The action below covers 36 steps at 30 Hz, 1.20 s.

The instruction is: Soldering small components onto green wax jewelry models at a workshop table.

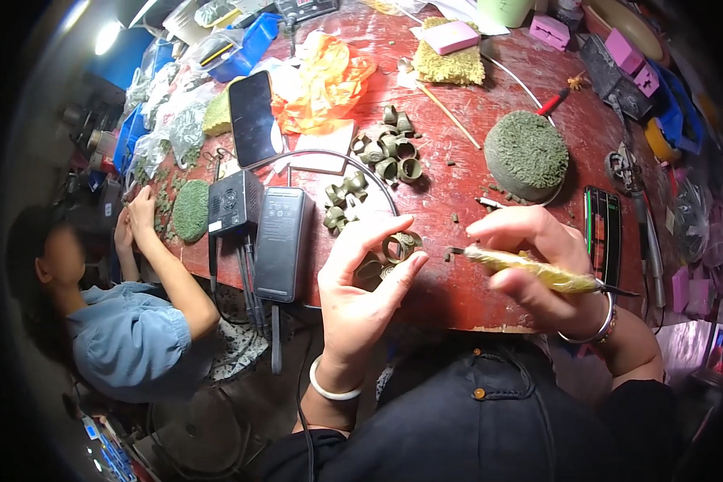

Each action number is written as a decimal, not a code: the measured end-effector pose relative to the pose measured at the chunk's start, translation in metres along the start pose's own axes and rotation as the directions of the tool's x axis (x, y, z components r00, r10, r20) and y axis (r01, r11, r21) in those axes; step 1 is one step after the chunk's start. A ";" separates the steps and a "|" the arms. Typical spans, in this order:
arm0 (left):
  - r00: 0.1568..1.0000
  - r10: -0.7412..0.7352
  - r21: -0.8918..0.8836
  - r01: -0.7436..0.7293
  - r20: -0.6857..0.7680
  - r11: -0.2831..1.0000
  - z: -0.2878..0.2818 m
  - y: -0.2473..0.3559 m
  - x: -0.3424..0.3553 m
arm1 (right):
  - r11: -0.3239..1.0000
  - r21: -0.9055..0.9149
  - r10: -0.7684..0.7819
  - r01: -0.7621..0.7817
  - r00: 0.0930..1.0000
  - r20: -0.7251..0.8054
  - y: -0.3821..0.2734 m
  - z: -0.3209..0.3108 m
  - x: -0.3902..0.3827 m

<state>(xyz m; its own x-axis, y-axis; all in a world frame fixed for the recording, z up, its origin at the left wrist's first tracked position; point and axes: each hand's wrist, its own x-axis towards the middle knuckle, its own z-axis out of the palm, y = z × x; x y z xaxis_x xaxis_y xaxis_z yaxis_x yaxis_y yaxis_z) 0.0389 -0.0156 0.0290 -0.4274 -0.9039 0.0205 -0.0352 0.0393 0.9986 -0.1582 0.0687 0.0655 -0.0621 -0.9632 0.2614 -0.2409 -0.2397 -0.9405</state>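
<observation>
Between the thumb and fingers of my left hand (357, 297) is a dark olive-green ring (398, 245), with more green pieces just below it. My right hand (548, 265) grips a pen-like tool (561, 275) wrapped in yellow, with a cord at its rear. The tool's dark tip points left, close to my left hand, at a tiny green bit (448, 257). Beyond my hands lies a pile of similar olive rings (394, 149), with a smaller group (341, 197) nearer me. A round pad covered in green granules (528, 149) sits behind my right hand.
The red table (466, 305) holds a black box (231, 197), a grey power bank (279, 245), two phones (249, 120) (600, 229), orange plastic (321, 76), sponges (450, 68) and pink blocks (550, 30). A co-worker in blue (128, 337) works at the left beside a green pad (191, 209).
</observation>
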 end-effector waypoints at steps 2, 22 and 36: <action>0.993 0.112 0.095 -0.116 0.048 0.989 -0.001 -0.007 0.004 | 0.992 -0.085 -0.089 0.094 0.994 0.058 0.008 0.000 0.003; 0.909 -0.157 -0.797 0.415 0.387 0.438 -0.018 -0.028 0.006 | 0.677 -0.644 -0.292 0.356 0.933 0.209 0.083 0.008 0.085; 0.972 -0.097 -0.128 0.127 0.213 0.984 0.002 -0.004 0.007 | 0.778 -0.478 -0.336 0.408 0.913 0.231 0.013 0.000 0.021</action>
<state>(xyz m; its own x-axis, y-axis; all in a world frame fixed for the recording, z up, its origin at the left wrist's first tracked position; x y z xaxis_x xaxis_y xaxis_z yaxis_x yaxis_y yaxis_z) 0.0344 -0.0214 0.0246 -0.6047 -0.7916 -0.0877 0.0266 -0.1301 0.9911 -0.1621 0.0449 0.0592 0.2484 -0.8267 0.5049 -0.6758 -0.5213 -0.5211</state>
